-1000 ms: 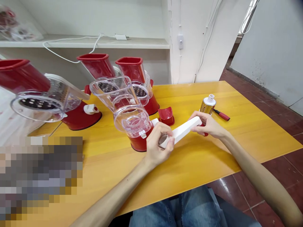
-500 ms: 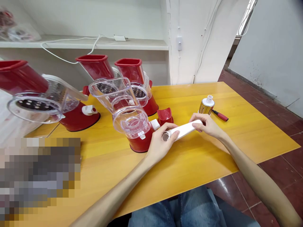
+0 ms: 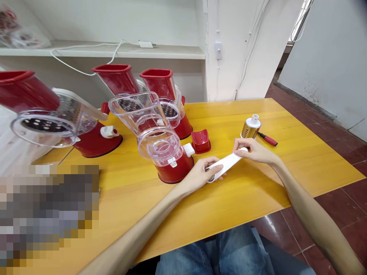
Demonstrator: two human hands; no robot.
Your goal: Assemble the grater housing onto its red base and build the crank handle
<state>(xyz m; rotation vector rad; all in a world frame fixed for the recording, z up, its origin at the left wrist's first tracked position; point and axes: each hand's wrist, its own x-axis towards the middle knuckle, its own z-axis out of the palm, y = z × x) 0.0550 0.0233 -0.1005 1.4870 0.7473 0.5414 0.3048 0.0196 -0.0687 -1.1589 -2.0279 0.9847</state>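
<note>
A white crank handle [image 3: 228, 163] is held slantwise between both hands over the table. My left hand [image 3: 202, 172] grips its near, rounded end, where a dark round recess shows. Pinched in my right hand [image 3: 252, 150] is the far end, fingers and thumb closed on it. To the left of the handle stands a rotary grater body [image 3: 172, 168] with a red base and a clear hopper. A loose red pusher [image 3: 201, 141] lies behind my left hand. Beyond my right hand stands a metal grating drum [image 3: 250, 128] with a white top, beside a red-handled screwdriver [image 3: 269, 140].
Several assembled red graters, one of them a large grater [image 3: 97, 141] at the left, stand on the yellow table [image 3: 223, 214]. A white shelf [image 3: 177, 52] with a cable runs behind. The lower left is blurred out by pixel blocks.
The handle's near end has swung a little right and down, toward me, with my left hand. My right hand has shifted slightly right. Both hands still hold the handle.
</note>
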